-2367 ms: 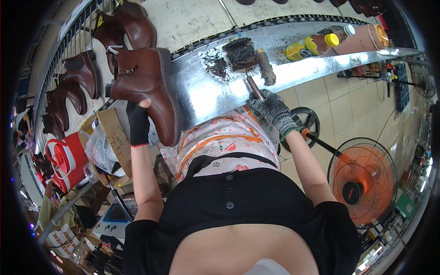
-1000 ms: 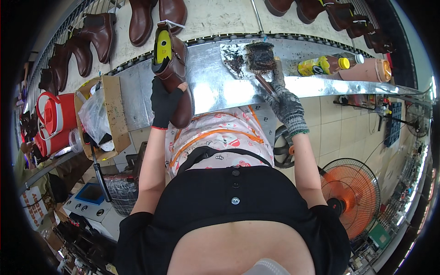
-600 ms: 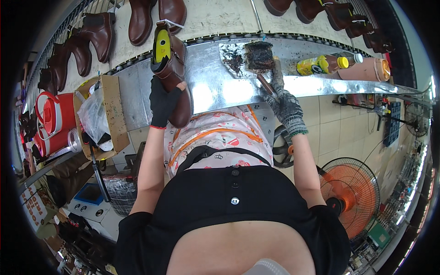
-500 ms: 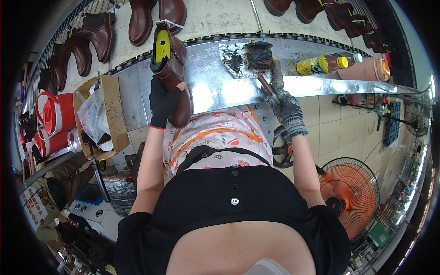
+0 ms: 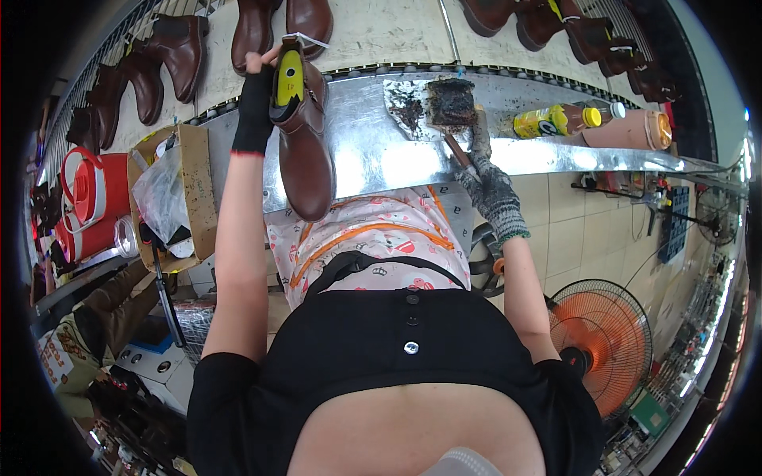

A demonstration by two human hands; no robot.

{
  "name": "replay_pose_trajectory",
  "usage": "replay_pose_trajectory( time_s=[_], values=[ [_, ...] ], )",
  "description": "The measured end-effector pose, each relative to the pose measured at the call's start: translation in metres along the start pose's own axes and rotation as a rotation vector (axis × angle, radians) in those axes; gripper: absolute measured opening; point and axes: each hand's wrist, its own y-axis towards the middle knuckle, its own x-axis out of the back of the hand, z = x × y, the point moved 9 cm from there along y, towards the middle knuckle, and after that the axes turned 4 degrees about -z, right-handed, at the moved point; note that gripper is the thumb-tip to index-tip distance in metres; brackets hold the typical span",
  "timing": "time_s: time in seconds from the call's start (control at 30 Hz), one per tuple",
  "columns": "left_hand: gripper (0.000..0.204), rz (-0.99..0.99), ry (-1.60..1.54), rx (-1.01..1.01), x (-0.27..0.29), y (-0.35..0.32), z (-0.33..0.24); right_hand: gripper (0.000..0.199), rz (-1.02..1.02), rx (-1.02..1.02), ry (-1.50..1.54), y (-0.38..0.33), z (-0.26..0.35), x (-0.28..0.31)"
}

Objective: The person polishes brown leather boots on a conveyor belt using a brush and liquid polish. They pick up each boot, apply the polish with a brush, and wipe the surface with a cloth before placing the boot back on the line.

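Boot, brown ankle type w/ a yellow-green last inside, is held up over the front edge of the metal bench, toe pointing down toward the person's patterned apron. Left hand, in a black fingerless glove, grips the boot at its top/heel end; fingers curled tight round the shaft, fingertips showing bare near the collar. A white tag sticks out by the boot's opening.

Right hand, in a grey knit glove, is closed round the handle of a brush; fingers wrapped, no gap seen. Brush head rests at/against the dark glue pot on the bench, next to a smeared dark patch on the metal. Can't tell if the bristles are in the pot or just beside it.

Further right on the bench: yellow bottle lying on its side, then a tan tub. More brown boots stand on the surface beyond the bench. Cardboard box w/ plastic bag sits left of the person; orange fan on the floor at right.
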Motion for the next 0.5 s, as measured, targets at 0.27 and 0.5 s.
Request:
replay_pose_trajectory(
  time_s=[0.27, 0.5],
  values=[
    [0.077, 0.084, 0.235, 0.07, -0.001, 0.044, 0.019, 0.045, -0.079, 0.067, 0.335, 0.009, -0.01, -0.027],
    [0.079, 0.136, 0.197, -0.007, -0.011, 0.035, -0.006, 0.05, -0.046, -0.106, 1.038, -0.01, 0.009, -0.036]
  ],
)
